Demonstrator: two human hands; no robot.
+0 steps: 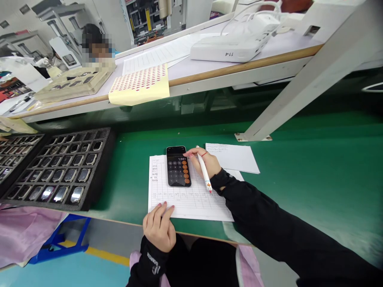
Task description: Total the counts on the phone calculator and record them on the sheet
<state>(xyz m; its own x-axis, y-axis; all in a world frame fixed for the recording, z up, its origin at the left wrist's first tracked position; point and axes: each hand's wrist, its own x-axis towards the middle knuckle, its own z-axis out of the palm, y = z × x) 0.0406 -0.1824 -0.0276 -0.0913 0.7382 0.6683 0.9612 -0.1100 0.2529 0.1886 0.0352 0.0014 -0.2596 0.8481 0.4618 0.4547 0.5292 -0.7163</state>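
A smartphone (178, 175) lies on a printed form (191, 203), its calculator screen reading 1,881. My right hand (206, 161) is over the phone's upper right edge, index finger stretched toward the display. A white pen (204, 171) is held in that hand, slanting across the palm with its reddish end toward me. My left hand (160, 226) rests at the table's front edge, fingers laid on the lower left of the form. Handwritten entries run down the form's left side and along a lower row. Part of the form is under my right hand and sleeve.
To the left, a black foam tray (92, 169) holds several watch-like cases in slots. White papers (236, 157) lie behind my right wrist. A slanted metal post (287, 95) stands on the green table, supporting a shelf with a white power box (221, 48) and a yellow sticker sheet (140, 85).
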